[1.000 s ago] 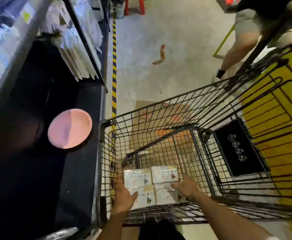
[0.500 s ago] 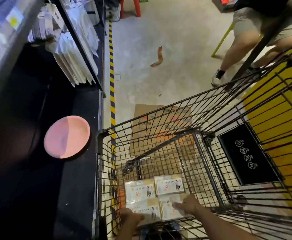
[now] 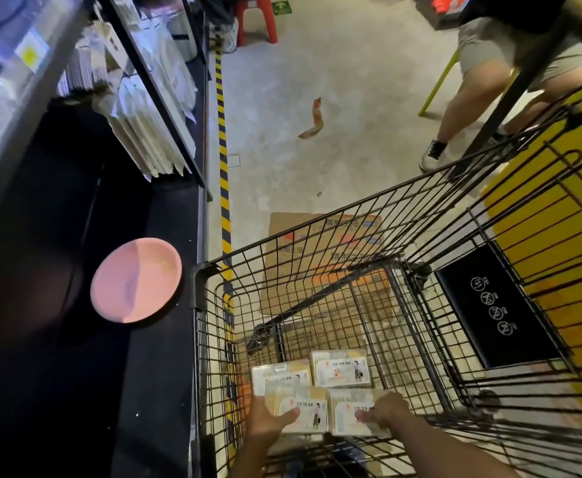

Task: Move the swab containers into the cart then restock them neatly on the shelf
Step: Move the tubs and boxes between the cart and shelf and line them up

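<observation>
Several clear swab containers with printed labels lie at the near end of the black wire cart (image 3: 199,281). My left hand (image 3: 265,420) grips the near-left swab container (image 3: 303,407), thumb over its top, and that box sits raised above the far-left one (image 3: 275,374). My right hand (image 3: 384,414) grips the near-right swab container (image 3: 346,412), thumb on its label. A far-right container (image 3: 341,369) lies flat on the cart floor. The dark shelf (image 3: 155,339) runs along the cart's left side.
A pink plate (image 3: 136,279) lies on the dark shelf beside the cart's corner. White packets (image 3: 144,132) hang higher up on the shelving. A flattened cardboard box (image 3: 324,236) lies on the floor beyond the cart. A person's legs (image 3: 468,94) stand at the far right, by a yellow panel (image 3: 551,215).
Both hands have closed on the two near containers and lifted them slightly. The view has tilted, so the cart and boxes sit lower in the frame.
</observation>
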A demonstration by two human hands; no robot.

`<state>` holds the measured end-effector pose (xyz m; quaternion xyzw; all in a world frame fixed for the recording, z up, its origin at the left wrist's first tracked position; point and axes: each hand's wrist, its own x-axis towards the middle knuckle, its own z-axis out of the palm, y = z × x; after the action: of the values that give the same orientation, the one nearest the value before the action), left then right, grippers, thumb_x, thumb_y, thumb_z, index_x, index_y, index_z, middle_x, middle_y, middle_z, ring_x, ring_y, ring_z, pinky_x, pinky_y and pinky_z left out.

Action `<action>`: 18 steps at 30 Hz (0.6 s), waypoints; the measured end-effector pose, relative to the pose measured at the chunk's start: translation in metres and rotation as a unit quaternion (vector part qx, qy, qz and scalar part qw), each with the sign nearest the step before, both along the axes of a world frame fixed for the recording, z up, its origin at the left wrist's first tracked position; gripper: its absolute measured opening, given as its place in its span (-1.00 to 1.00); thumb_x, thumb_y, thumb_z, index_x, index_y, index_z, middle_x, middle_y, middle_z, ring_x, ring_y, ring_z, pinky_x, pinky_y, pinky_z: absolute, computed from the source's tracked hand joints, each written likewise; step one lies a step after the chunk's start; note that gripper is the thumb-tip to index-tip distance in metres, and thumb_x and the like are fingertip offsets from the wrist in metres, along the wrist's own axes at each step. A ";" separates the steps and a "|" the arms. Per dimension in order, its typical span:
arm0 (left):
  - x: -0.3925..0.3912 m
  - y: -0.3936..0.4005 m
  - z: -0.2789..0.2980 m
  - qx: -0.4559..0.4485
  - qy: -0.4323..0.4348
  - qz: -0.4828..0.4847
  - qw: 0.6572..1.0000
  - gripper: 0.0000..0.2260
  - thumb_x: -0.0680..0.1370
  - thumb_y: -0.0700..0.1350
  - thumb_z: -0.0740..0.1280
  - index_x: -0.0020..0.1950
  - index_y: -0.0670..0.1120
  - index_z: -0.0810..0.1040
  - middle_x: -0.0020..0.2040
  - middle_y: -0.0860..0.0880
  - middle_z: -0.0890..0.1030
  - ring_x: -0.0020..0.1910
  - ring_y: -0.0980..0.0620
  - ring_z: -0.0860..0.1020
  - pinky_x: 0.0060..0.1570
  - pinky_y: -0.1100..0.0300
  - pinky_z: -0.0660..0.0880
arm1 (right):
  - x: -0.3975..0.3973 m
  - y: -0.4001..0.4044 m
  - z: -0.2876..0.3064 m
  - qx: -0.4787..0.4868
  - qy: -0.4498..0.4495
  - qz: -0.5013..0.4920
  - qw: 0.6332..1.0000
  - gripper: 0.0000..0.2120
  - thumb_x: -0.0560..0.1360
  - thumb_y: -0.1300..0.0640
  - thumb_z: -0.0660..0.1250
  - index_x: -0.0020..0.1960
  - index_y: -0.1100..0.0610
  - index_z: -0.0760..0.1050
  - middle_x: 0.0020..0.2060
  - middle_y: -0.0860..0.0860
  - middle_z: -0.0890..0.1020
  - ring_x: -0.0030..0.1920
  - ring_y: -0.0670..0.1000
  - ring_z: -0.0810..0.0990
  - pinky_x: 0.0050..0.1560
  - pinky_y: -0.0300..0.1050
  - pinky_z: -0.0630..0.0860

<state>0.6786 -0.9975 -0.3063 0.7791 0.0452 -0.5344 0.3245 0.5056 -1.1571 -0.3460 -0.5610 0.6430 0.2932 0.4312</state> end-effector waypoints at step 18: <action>0.050 -0.013 0.061 -0.148 -0.012 0.123 0.981 -0.77 0.46 -0.21 0.43 0.09 -0.15 0.54 0.04 -0.18 0.65 0.01 -0.13 0.63 0.07 -0.08 0.56 | 0.012 -0.007 0.028 0.029 -0.139 -0.258 0.956 -0.61 0.22 0.20 0.62 -0.10 0.27 0.49 0.05 0.24 0.65 -0.07 0.16 0.63 -0.06 0.01 0.57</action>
<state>0.7286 -1.0108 -0.2451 0.7175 0.0573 -0.4816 0.5000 0.5178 -1.1638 -0.3180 -0.3986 0.6909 0.1094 0.5932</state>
